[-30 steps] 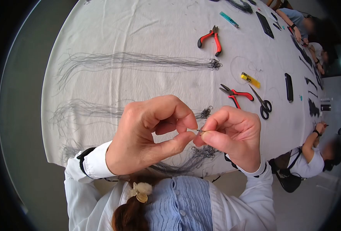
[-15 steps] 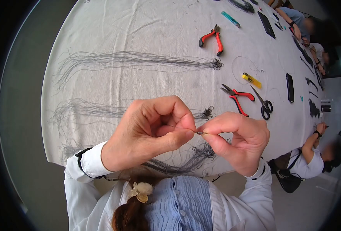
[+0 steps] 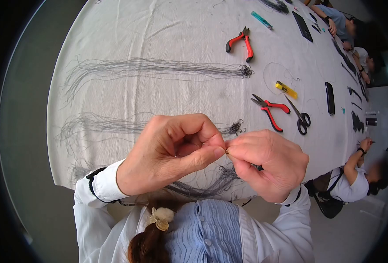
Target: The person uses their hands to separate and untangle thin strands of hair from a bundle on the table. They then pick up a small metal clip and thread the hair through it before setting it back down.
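My left hand is closed in a pinch, thumb against forefinger, its tips meeting those of my right hand. Between the fingertips shows a tiny dark and gold-coloured piece, too small to name. My right hand is pinched too, with its fingers curled more tightly and a dark bit showing under them. Behind and below the hands lie bundles of thin grey line with curled, hook-like dark ends: an upper bundle, a middle bundle partly covered by my left hand, and a lower bundle.
Red-handled pliers, scissors and a yellow lighter-like item lie right of the hands. Further up are other red-handled pliers, a teal cutter-like item and a black phone. Several people sit along the table's right side.
My right hand has rolled over, its fingers now curled further round, hiding most of the small piece that showed between the fingertips. My left hand stays almost in place.
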Demonstrator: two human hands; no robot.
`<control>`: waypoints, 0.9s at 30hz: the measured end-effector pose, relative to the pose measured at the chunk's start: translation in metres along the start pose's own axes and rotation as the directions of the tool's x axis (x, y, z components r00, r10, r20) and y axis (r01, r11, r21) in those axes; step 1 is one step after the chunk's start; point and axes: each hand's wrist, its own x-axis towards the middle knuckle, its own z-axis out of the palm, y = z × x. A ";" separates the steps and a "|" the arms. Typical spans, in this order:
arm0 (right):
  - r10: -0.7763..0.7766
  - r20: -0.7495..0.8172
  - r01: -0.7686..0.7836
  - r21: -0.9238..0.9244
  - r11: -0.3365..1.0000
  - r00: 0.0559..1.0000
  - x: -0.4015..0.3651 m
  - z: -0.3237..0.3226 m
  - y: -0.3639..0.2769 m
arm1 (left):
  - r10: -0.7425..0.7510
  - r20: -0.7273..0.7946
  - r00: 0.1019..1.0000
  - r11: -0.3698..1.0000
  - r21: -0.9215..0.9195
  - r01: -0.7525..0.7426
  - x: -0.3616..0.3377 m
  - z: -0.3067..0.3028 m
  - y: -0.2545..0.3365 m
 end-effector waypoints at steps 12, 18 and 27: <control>0.351 0.137 -0.370 0.150 0.917 0.926 0.000 0.000 -0.008 | 0.601 0.051 0.797 0.534 0.717 -0.448 0.001 0.008 -0.011; 0.607 0.587 -0.802 0.579 0.148 0.536 0.008 -0.013 -0.001 | 0.745 0.303 0.594 0.041 0.868 -0.494 0.004 0.014 -0.017; 0.651 0.512 -0.771 0.610 0.184 0.561 0.007 -0.016 -0.009 | 0.692 0.114 0.713 0.393 0.768 -0.505 0.003 0.012 -0.012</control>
